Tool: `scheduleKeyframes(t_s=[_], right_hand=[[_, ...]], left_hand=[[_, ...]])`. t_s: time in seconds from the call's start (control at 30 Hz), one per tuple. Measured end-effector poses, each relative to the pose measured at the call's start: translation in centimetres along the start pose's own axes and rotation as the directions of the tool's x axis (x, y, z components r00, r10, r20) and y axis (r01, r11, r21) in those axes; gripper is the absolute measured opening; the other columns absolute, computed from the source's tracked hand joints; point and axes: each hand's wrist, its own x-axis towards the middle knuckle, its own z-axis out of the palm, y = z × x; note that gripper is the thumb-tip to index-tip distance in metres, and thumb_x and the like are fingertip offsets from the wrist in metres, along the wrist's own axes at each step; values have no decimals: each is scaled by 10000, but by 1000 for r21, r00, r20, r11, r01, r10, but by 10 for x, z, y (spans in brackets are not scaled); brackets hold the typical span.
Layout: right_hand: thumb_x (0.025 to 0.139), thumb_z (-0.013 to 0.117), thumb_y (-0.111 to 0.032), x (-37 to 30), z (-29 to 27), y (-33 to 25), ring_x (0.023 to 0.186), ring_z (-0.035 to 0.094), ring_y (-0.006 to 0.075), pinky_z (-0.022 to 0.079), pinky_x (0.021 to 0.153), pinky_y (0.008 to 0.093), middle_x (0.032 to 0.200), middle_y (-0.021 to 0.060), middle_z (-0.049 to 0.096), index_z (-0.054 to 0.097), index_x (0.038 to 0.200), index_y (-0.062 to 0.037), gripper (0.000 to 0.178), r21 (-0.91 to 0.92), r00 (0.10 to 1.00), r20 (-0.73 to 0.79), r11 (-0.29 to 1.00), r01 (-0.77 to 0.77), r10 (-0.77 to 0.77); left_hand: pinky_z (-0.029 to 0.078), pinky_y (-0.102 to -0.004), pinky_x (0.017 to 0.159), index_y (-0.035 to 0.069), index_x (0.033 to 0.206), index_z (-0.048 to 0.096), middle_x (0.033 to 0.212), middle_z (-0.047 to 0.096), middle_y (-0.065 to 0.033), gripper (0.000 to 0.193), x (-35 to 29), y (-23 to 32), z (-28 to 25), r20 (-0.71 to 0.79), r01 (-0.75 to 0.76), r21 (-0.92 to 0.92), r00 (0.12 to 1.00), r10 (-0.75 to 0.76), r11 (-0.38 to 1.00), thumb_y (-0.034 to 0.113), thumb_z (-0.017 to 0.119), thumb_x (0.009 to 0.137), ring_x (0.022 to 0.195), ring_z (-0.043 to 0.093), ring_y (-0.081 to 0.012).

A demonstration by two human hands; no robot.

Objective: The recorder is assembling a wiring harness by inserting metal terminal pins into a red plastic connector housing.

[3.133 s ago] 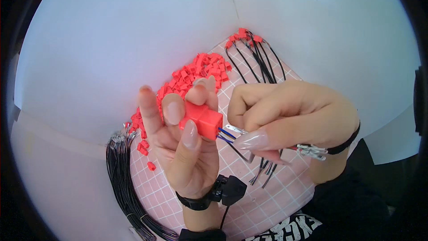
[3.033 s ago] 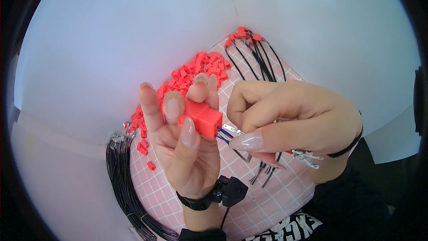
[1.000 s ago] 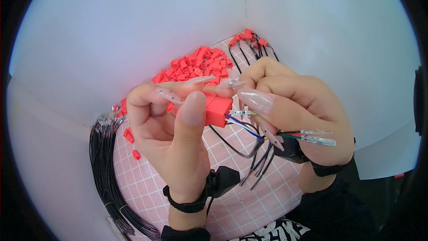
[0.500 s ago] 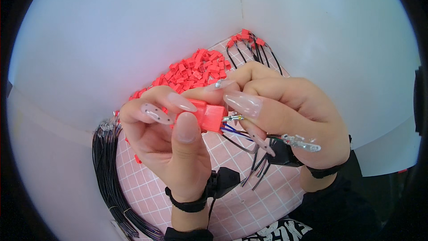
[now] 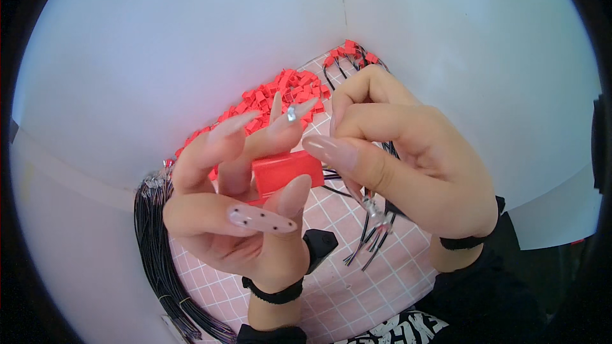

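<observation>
A red plastic connector housing is held between the thumb and fingers of my left hand, its broad side facing me. Thin dark wires leave its right end and pass behind the thumb of my right hand. That hand is closed in a pinch close to the housing's right end, with the wires running into it; its fingertips hide the exact grip. Below the right hand hang several loose black cable ends.
Behind my hands lies a heap of red housings. Finished-looking black cables with red housings lie at the far corner. A tied bundle of black cables curves along the left. White walls enclose the pink gridded surface.
The left hand has rolled the housing, so another side faces me. My right fingers have shifted, and the metal terminal seen earlier between them and the housing is now hidden.
</observation>
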Motion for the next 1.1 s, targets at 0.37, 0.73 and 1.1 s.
scheduleKeyframes(t_s=[0.37,0.73,1.1], right_hand=[[816,463,-75,3,0,-4,602,456,101,363,533,218,773,65,480,525,758,34,139,-117,998,60,992,41,-34],[767,543,-44,14,4,3,625,431,129,349,534,229,776,78,432,526,697,15,93,-404,932,68,844,353,-357],[727,614,-122,14,4,10,726,461,122,370,634,239,835,64,475,592,692,-9,119,104,984,132,989,106,-119]], left_hand=[[334,-490,923,80,812,307,1169,402,-146,154,0,4,1,-98,183,-167,975,-201,969,66,458,837,1019,479,-377],[326,-479,923,88,754,329,954,532,-99,174,1,-1,7,-83,102,-305,988,-133,947,58,484,825,1029,476,-335],[226,-475,993,73,1041,397,1011,522,-141,258,-6,-2,-4,-20,127,-442,988,-151,888,245,447,855,1048,454,-250]])
